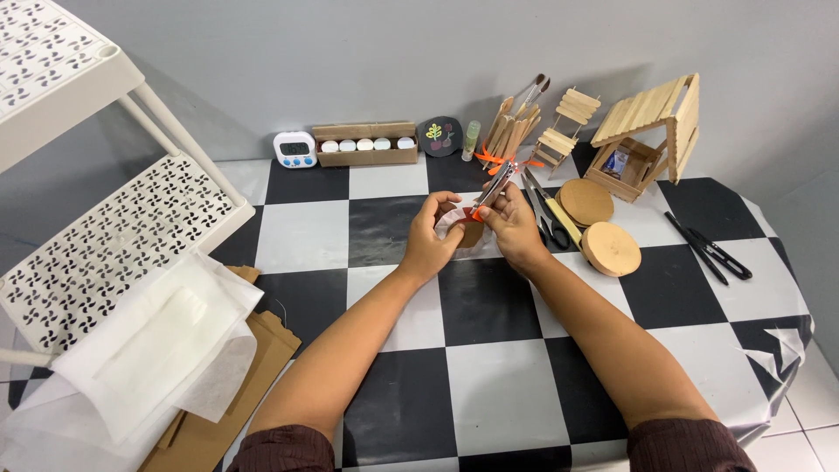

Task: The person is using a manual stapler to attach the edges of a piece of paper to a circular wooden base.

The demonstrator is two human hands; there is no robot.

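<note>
I see two hands above the black-and-white checkered table (pixel 489 385): my left hand (pixel 431 240) pinches a small round wooden disc with white paper (pixel 461 229), my right hand (pixel 514 225) is closed around metal scissors with orange handles (pixel 495 186). Two round wooden slices (pixel 599 225) lie beside, one white shelf (pixel 96 236) stands left, grey wall behind.
</note>
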